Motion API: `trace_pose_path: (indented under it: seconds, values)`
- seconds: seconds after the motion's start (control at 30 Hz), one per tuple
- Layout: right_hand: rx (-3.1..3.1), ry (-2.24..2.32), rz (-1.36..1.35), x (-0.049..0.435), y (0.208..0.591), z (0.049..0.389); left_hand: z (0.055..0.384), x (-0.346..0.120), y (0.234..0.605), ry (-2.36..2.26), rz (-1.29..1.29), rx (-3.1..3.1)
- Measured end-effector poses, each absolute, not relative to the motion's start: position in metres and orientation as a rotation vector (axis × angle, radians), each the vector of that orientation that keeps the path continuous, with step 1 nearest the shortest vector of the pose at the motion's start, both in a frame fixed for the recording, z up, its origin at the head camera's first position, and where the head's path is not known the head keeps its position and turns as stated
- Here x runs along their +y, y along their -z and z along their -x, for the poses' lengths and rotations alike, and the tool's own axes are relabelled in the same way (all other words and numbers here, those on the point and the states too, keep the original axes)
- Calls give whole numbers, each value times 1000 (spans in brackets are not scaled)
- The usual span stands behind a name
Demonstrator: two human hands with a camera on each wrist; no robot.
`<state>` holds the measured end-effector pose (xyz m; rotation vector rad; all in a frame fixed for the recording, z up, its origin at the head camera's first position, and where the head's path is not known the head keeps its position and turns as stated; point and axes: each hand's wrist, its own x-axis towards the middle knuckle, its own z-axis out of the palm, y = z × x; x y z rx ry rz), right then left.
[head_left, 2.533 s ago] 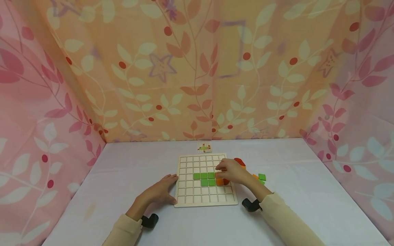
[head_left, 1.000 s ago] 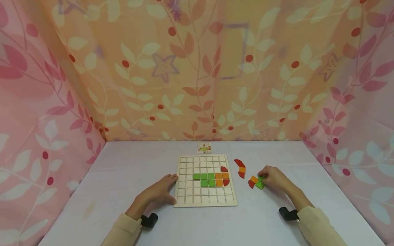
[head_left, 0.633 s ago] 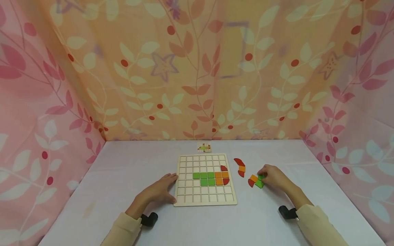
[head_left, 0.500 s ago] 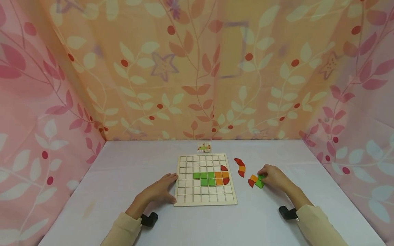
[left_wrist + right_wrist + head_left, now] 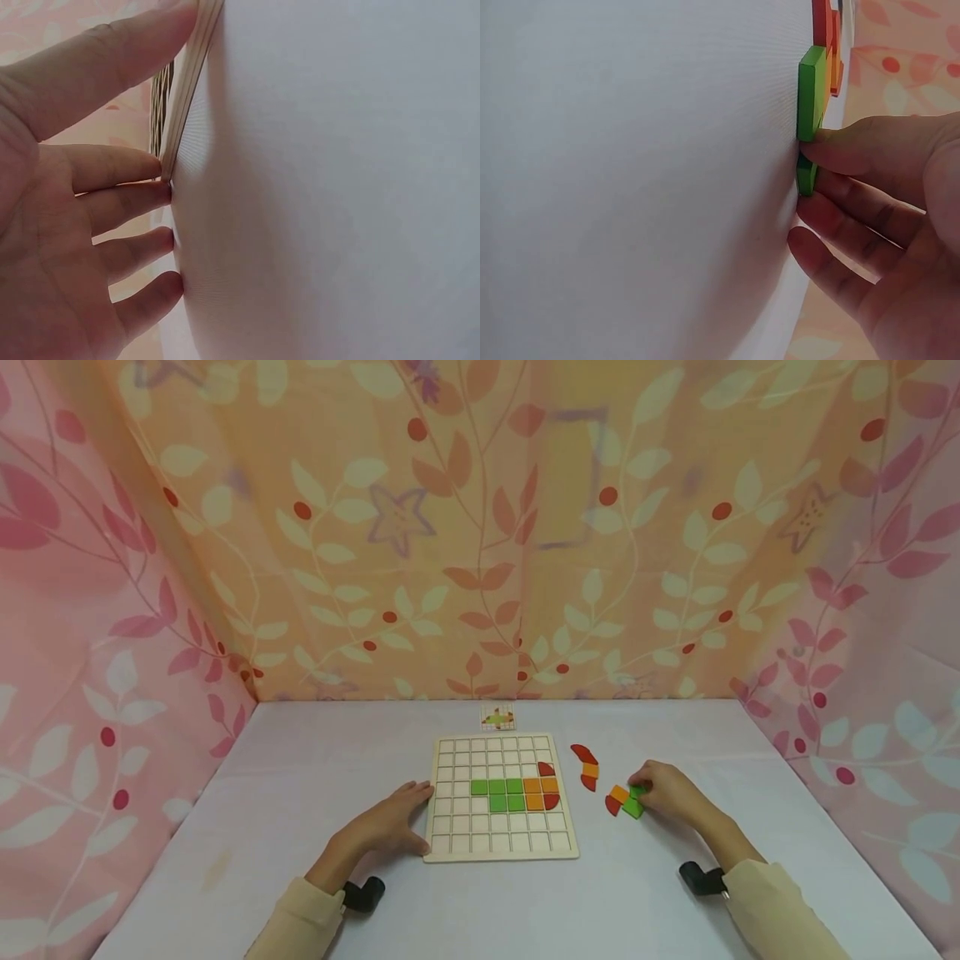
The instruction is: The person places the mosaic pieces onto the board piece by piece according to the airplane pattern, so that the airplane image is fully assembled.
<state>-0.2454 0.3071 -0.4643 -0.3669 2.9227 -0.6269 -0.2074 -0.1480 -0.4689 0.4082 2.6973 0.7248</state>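
In the head view my left hand [image 5: 393, 820] rests at the left edge of a wooden grid board [image 5: 506, 849], fingers and thumb spread. The left wrist view shows the thumb and fingertips right at the board's side [image 5: 180, 124]. My right hand [image 5: 671, 792] is right of the board, thumb and fingers pinching a green square tile [image 5: 808, 174] low at the table. Touching it is another green square tile [image 5: 810, 94]. On the board lie several green tiles [image 5: 498, 794], orange square tiles [image 5: 533, 794], and two red quarter-circle tiles [image 5: 551, 802].
Between board and right hand lie a curved red tile [image 5: 582, 752], an orange tile [image 5: 591, 770] and a red tile [image 5: 588, 783]. Close to the right hand are another orange tile [image 5: 619, 793] and red tile [image 5: 612, 806]. Behind the board lies a small pattern card [image 5: 498, 717].
My right hand has moved from the board's right side to the loose tiles, uncovering an orange square and red quarter-circle on the board. Over the last second it stays there; my left hand holds still.
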Motion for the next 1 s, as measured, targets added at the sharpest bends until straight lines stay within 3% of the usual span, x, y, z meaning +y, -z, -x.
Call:
trace_pose_path:
  seconds: [1.0]
  values:
    - [2908, 636, 301, 307, 468, 247, 207, -148, 466, -742, -393, 2665]
